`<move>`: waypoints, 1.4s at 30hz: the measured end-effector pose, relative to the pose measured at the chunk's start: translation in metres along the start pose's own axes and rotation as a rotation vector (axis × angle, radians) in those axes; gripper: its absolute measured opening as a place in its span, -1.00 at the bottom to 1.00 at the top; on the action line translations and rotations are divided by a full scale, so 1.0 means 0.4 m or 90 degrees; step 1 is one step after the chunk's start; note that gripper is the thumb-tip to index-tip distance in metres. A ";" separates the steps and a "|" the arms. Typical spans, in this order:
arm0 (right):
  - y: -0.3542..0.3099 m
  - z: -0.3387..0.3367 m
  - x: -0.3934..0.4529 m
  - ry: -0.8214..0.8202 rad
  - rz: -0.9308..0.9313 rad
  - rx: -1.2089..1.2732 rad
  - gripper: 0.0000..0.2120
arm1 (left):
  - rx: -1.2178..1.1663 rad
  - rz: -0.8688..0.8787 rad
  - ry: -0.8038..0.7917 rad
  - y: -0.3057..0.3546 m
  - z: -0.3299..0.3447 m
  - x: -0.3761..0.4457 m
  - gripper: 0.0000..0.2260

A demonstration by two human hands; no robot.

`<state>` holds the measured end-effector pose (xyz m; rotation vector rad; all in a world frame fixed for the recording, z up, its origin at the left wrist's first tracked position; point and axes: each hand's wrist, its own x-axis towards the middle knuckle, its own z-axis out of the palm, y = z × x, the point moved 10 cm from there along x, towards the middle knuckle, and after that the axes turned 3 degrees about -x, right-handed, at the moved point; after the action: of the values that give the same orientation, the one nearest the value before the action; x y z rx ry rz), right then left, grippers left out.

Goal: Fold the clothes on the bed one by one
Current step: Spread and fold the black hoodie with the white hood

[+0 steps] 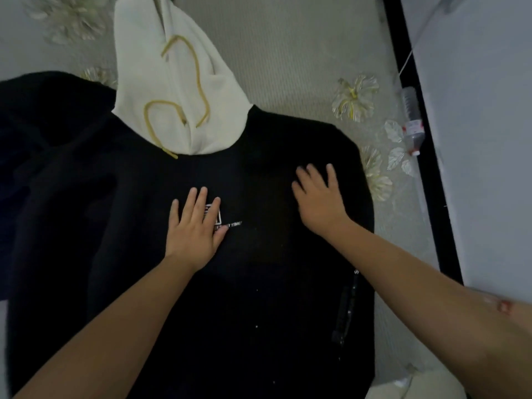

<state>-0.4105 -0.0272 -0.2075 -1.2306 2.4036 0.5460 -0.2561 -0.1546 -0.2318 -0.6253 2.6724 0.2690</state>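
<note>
Both hands, left (pixel 195 229) and right (pixel 319 197), flat, holding nothing, on hoodie (pixel 259 283). Smooth outward, then fold sleeves in.

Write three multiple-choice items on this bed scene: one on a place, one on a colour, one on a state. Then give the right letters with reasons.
1. Where does the left hand rest?
A. on the hoodie's white print
B. on the hood
C. on the bottle

2. What colour is the hood?
A. red
B. cream
C. blue

3. How are the two hands?
A. both fists
B. both gripping cloth
C. both flat, fingers straight

Answers:
1 A: its fingers cover part of the print on the black hoodie.
2 B: the hood is cream, with a yellow cord.
3 C: the left hand and right hand lie open on the hoodie.
</note>
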 end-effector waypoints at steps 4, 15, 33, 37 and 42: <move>-0.111 0.110 -0.147 -0.055 0.012 0.163 -0.51 | -0.028 0.032 0.003 -0.004 0.030 -0.067 -0.40; 0.078 0.275 -0.488 -0.206 0.050 -0.069 -0.56 | 0.055 0.050 -0.096 0.057 0.182 -0.299 -0.36; -0.183 0.384 -0.653 -0.103 -0.060 0.274 -0.66 | -0.059 -0.024 -0.132 0.327 0.301 -0.667 -0.24; -0.143 0.333 -0.658 0.013 -0.030 0.203 -0.73 | -0.081 -0.138 -0.144 0.320 0.363 -0.750 -0.41; -0.056 0.217 -0.716 0.231 -0.029 0.151 -0.77 | -0.105 -0.181 -0.063 0.332 0.342 -0.772 -0.40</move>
<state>-0.2229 0.1978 -0.1420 -1.3669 2.6280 0.0173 -0.0175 0.1187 -0.2179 -1.0038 2.4436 0.4307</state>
